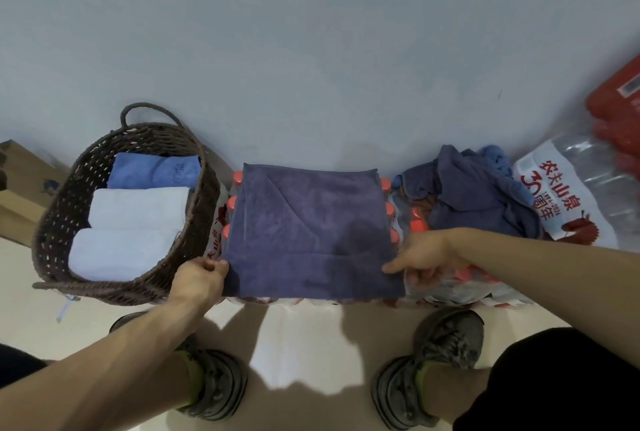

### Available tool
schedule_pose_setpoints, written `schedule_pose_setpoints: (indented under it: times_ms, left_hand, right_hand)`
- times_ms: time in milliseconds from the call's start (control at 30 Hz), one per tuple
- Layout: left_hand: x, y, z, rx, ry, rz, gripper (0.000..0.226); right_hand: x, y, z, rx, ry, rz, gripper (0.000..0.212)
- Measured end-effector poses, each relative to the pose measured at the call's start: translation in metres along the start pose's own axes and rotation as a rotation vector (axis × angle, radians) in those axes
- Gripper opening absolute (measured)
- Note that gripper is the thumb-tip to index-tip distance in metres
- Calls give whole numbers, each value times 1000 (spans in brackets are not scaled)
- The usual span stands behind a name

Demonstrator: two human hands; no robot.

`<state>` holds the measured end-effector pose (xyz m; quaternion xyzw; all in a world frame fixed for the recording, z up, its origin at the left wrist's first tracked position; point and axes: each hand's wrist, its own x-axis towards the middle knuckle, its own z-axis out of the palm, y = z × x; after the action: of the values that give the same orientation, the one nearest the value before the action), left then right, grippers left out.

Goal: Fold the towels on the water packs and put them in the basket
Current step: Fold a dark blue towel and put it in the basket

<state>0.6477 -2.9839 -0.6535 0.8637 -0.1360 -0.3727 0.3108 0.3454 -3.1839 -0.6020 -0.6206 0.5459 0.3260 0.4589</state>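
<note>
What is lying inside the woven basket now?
The woven basket holds three folded towels: a blue towel farthest, then two white towels. They cover the bottom.

The towel (pixel 308 230) hides most of the water pack (pixel 388 202) beneath; the red pack (pixel 616 119) at right is blurred, edge-cropped, perhaps more bottles.

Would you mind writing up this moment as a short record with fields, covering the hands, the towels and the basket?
left hand: left hand pinches the near left edge of the spread towel
right hand: right hand grips its near right edge
spread towel: dark blue towel, flat on the water packs
basket: woven basket, left of the packs
basket contents: one blue folded towel, two white folded towels
unfolded pile: crumpled towels, right of the spread towel
</note>
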Motion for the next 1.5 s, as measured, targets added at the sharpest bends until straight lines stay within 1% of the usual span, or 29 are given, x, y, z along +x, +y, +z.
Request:
schedule_pose_setpoints:
  times_ms: [67, 133, 200, 267, 333, 433, 533, 600, 667, 733, 767, 900, 933, 1067, 1133, 1233, 1300, 1400, 1433, 1500]
  left_hand:
    - [-1, -3, 0, 29, 5, 26, 24]
    - [-4, -8, -2, 70, 0, 44, 22]
    - [-6, -12, -4, 96, -1, 51, 20]
    - [-7, -16, -6, 69, -21, 37, 19]
    - [-7, -20, -7, 48, -55, 25, 19]
    - [-8, -25, -6, 43, -77, 25, 20]
    - [-5, -31, -5, 4, -95, -10, 23]
    - [-3, -32, -6, -25, -129, -46, 26]
    - [-2, -31, -7, -47, -180, -57, 33]
    - [-6, -28, -8, -95, -228, -60, 40]
    - [-8, -26, -9, -117, -242, -63, 41]
    - [-15, -24, -18, -167, -256, -113, 36]
    - [-16, -25, -21, -184, -248, -141, 34]
    - [-16, -28, -27, -342, -214, -313, 24]
    - [-13, -29, -27, -398, -181, -345, 21]
    - [-10, -33, -26, -458, -51, -327, 16]
    - [-11, -34, -25, -455, -16, -290, 12]
    - [-18, -38, -21, -464, -92, -305, 25]
    - [-20, -38, -19, -432, -124, -298, 25]
    - [-23, -38, -17, -388, -162, -266, 13]
  right_hand:
    - [-2, -5, -3, -148, 13, 91, 35]
    - [-6, -19, -10, -188, 105, 75, 31]
    - [-9, -43, -18, -211, 243, -34, 28]
    - [-11, -77, -23, -302, 366, -180, 24]
    - [-8, -116, -23, -399, 456, -302, 18]
    - [6, -173, -15, -420, 494, -431, 16]
    - [37, -218, -3, -383, 501, -557, 17]
    - [63, -240, 4, -355, 536, -616, 25]
    - [88, -255, 8, -335, 574, -620, 34]
    - [108, -263, 11, -339, 589, -582, 40]
    - [115, -265, 12, -344, 602, -562, 39]
    - [130, -262, 15, -167, 692, -583, 13]
    - [131, -262, 17, -136, 726, -581, 9]
    - [134, -261, 27, -51, 861, -550, 17]
    - [136, -261, 31, -97, 899, -544, 27]
    - [137, -261, 33, -175, 860, -520, 38]
    - [136, -261, 30, -121, 829, -512, 38]
    - [134, -257, 29, 57, 821, -570, 24]
    - [133, -256, 31, 91, 828, -589, 18]
    - [131, -254, 34, 76, 845, -629, 11]
